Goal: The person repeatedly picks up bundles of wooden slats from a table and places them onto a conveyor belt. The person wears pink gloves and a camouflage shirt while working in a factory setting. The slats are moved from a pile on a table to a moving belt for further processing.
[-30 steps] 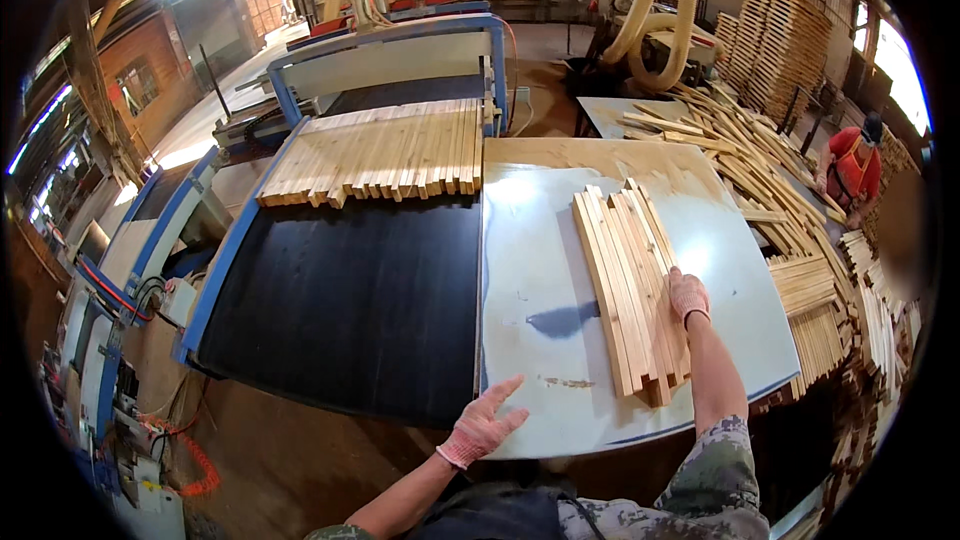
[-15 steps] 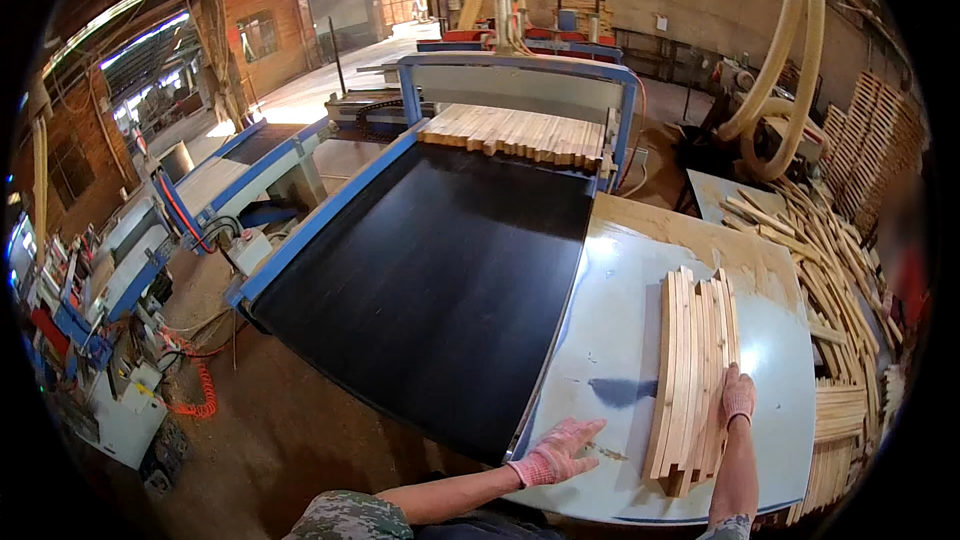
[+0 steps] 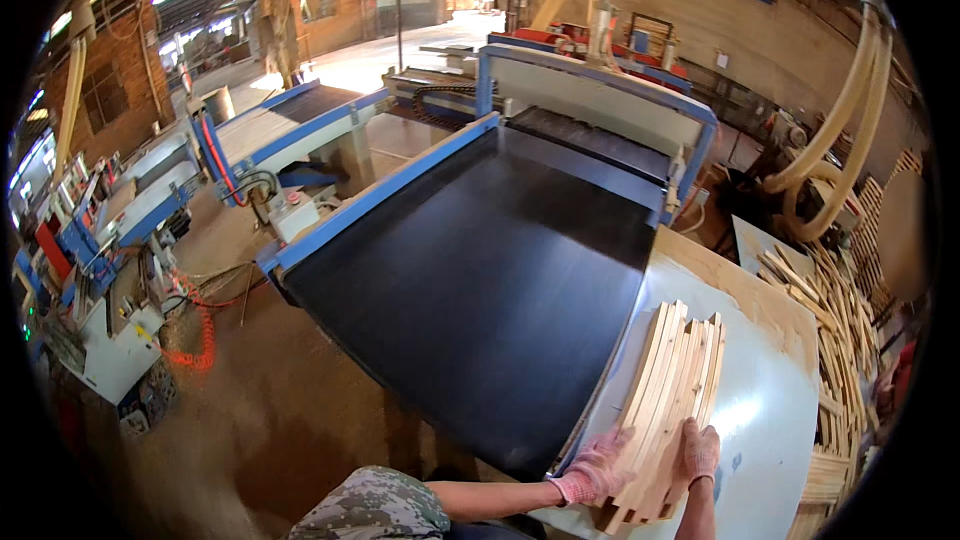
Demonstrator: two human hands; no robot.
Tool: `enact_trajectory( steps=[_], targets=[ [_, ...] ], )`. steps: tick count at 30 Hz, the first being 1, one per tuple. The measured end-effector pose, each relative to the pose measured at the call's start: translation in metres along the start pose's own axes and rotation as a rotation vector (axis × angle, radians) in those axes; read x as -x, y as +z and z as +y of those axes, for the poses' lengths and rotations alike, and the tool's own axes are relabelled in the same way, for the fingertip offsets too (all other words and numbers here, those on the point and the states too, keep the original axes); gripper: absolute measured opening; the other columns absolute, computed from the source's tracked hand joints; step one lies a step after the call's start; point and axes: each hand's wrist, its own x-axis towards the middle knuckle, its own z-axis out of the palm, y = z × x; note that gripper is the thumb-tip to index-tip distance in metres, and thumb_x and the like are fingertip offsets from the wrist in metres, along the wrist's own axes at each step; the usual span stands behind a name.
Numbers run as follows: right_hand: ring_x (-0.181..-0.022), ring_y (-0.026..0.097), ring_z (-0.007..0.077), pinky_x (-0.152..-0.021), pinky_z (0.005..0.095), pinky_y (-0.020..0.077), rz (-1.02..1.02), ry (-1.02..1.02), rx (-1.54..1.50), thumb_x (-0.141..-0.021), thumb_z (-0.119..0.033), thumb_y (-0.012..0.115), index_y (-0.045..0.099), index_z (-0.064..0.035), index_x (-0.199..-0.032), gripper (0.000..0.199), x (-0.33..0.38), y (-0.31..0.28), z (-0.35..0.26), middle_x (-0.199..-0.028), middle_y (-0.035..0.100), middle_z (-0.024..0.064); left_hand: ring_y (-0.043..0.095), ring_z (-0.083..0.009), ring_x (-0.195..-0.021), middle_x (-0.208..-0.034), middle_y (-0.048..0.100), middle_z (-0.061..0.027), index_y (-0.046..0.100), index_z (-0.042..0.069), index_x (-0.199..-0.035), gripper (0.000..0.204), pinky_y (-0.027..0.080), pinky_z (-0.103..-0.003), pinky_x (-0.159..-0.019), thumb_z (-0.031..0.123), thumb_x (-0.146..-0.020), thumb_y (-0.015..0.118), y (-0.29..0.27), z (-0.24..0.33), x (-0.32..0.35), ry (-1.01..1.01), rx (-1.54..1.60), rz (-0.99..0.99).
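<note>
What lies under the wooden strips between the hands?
The wooden strips rest on a pale table, whose surface shows beside them. The part directly beneath is covered and cannot be seen.

Wooden strips (image 3: 672, 390) are shown with a matt, visibly grained finish. The tabletop (image 3: 762, 435) is finished smooth and glossy; the belt (image 3: 470, 280), smooth with a dull sheen. Left hand (image 3: 597, 465) and right hand (image 3: 702, 450) are covered in knitted cloth.
</note>
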Motion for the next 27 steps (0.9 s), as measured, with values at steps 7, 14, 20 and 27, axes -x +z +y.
enact_trajectory(
  steps=[7,14,20,27],
  targets=[
    [-0.086,0.069,0.0415,-0.084,0.0502,0.0541,-0.118,-0.119,-0.128,-0.085,-0.052,0.081,0.064,0.0051,-0.092,0.060,0.083,0.080,-0.135,-0.088,0.071,0.0267,0.038,-0.0441,-0.155,-0.169,0.036,-0.0292,0.034,0.008,-0.167,0.105,0.032,-0.044,-0.129,0.055,-0.085,0.080,-0.167,-0.113,0.016,-0.071,-0.044,-0.002],
    [-0.111,0.075,0.0387,-0.101,0.0438,0.0550,-0.381,-0.318,-0.415,-0.084,-0.043,0.075,0.073,0.0015,-0.125,0.061,0.171,0.148,-0.331,-0.115,0.079,0.0234,0.053,-0.0381,-0.142,-0.157,0.053,-0.0234,0.050,0.005,-0.157,0.090,0.041,-0.044,-0.122,0.049,-0.086,0.081,-0.369,-0.223,0.045,-0.032,-0.287,0.114],
    [-0.107,0.076,0.0413,-0.094,0.0467,0.0582,-0.546,-0.409,-0.262,-0.082,-0.048,0.074,0.079,0.0024,-0.111,0.059,0.218,0.237,-0.510,-0.109,0.079,0.0264,0.049,-0.0392,-0.148,-0.160,0.051,-0.0237,0.057,-0.001,-0.151,0.070,0.039,-0.047,-0.123,0.037,-0.095,0.074,-0.464,-0.301,0.175,-0.155,-0.369,0.734],
    [-0.097,0.079,0.0382,-0.087,0.0459,0.0593,-0.527,-0.515,-0.211,-0.086,-0.050,0.072,0.079,0.0068,-0.096,0.058,0.245,0.340,-0.647,-0.092,0.078,0.0278,0.045,-0.0351,-0.153,-0.163,0.051,-0.0221,0.051,0.000,-0.158,0.063,0.036,-0.040,-0.125,0.020,-0.101,0.068,-0.399,-0.415,0.403,-0.814,0.496,1.110]
  ],
)
